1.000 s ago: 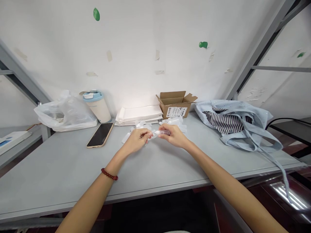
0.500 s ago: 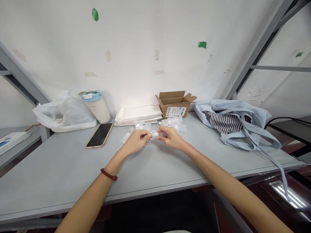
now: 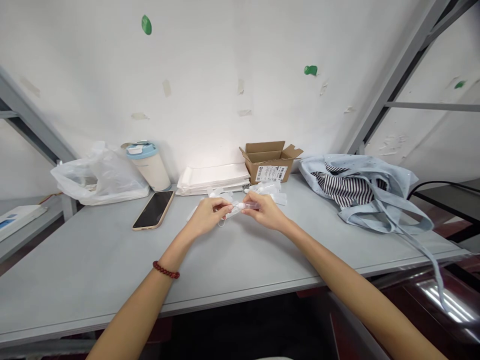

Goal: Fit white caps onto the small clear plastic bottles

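Observation:
My left hand (image 3: 207, 218) and my right hand (image 3: 264, 211) meet above the middle of the grey table (image 3: 112, 270). Both pinch a small clear plastic tube (image 3: 250, 205) with a white cap, held level between them. My left fingers are closed on its capped left end, my right fingers wrap its body. A red bead bracelet (image 3: 165, 270) sits on my left wrist. Just behind my hands lies a heap of several similar clear plastic pieces (image 3: 268, 189).
A phone (image 3: 153, 209) lies face up at the left. Behind it stand a lidded cup (image 3: 148, 164) and a clear plastic bag (image 3: 99, 175). White flat packets (image 3: 214, 177), an open cardboard box (image 3: 270, 161) and a light blue cloth bag (image 3: 362, 190) line the wall side.
Both hands stayed together on the tube and lifted it very slightly; my left fingers shifted a little at its cap end.

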`<control>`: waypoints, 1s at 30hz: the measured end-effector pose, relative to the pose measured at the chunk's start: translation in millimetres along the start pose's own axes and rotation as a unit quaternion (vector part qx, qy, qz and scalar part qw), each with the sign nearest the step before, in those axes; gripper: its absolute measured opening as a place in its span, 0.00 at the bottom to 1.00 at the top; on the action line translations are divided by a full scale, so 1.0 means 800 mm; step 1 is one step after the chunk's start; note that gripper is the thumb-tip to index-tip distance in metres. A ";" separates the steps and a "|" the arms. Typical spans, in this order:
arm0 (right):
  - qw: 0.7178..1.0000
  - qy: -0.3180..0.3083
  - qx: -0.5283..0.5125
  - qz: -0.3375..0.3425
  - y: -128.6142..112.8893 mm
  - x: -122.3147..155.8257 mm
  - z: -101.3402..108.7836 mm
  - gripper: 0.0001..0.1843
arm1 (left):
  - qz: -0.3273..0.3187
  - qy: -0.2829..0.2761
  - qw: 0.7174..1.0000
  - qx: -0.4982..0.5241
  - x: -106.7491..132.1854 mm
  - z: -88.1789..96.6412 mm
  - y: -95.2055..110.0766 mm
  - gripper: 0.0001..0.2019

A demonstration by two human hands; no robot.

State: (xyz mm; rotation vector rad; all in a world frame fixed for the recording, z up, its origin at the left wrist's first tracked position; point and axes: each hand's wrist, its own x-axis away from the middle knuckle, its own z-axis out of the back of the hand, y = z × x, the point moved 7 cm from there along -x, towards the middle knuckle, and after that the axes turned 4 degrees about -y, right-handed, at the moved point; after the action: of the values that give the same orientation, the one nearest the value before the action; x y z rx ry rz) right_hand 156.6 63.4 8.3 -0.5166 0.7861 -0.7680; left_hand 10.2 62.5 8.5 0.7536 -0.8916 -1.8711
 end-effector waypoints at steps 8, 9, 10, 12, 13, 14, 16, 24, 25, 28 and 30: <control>1.000 0.012 -0.001 -0.016 0.006 0.006 -0.012 0.06 | -0.005 -0.008 1.000 0.013 0.001 -0.008 -0.006 0.12; 1.000 0.013 -0.002 -0.017 0.006 0.007 -0.013 0.06 | -0.006 -0.009 1.000 0.019 0.001 -0.009 -0.007 0.11; 1.000 0.014 -0.003 -0.017 0.006 0.007 -0.013 0.06 | -0.007 -0.010 1.000 0.026 0.001 -0.010 -0.006 0.11; 1.000 0.014 -0.004 -0.017 0.006 0.007 -0.014 0.06 | -0.007 -0.011 0.999 0.037 0.001 -0.010 -0.006 0.11; 1.000 0.014 -0.005 -0.018 0.006 0.007 -0.014 0.06 | -0.006 -0.012 0.999 0.040 0.002 -0.011 -0.005 0.10; 1.000 0.013 -0.004 -0.018 0.006 0.007 -0.014 0.06 | -0.005 -0.013 0.999 0.042 0.002 -0.011 -0.005 0.10; 1.000 0.012 -0.003 -0.019 0.006 0.008 -0.015 0.06 | -0.001 -0.016 0.999 0.041 0.002 -0.012 -0.005 0.10; 1.000 0.005 0.004 -0.020 0.007 0.009 -0.017 0.07 | 0.008 -0.026 0.999 0.033 0.004 -0.016 -0.002 0.11; 1.000 0.005 0.004 -0.020 0.006 0.009 -0.017 0.07 | 0.008 -0.027 0.999 0.032 0.004 -0.016 -0.002 0.11; 1.000 0.001 0.002 -0.020 0.006 0.008 -0.017 0.07 | 0.005 -0.031 0.999 0.038 0.004 -0.017 -0.002 0.11; 1.000 -0.002 0.002 -0.019 0.006 0.008 -0.018 0.06 | 0.001 -0.033 0.999 0.041 0.004 -0.017 -0.002 0.11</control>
State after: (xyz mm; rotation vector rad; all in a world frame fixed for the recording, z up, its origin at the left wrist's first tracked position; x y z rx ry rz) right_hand 150.5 59.2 -6.3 -0.5307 0.7734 -0.8036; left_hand 19.2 56.6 -0.7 0.7440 -1.0157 -1.8757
